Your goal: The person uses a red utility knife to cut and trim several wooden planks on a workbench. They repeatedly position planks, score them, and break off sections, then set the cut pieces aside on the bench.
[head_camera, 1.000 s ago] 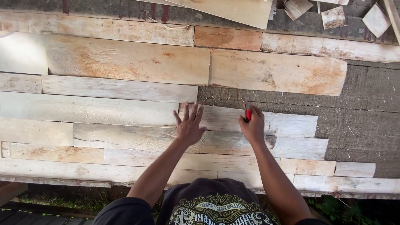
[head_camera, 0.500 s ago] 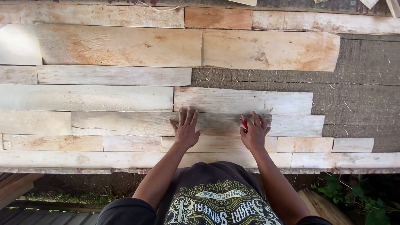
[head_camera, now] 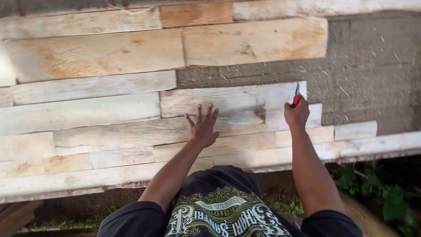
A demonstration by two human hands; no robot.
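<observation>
Fingers spread wide, the left hand (head_camera: 204, 127) lies flat on a pale wooden plank (head_camera: 228, 100). At that plank's right end the right hand (head_camera: 297, 115) is closed around a red-handled tool (head_camera: 297, 97) — its tip upright over the wood. Beyond the plank, bare grey concrete (head_camera: 368, 70); nearer, more planks.

Grey rough bench top (head_camera: 372, 66) under flat pale wooden planks (head_camera: 92, 57).
</observation>
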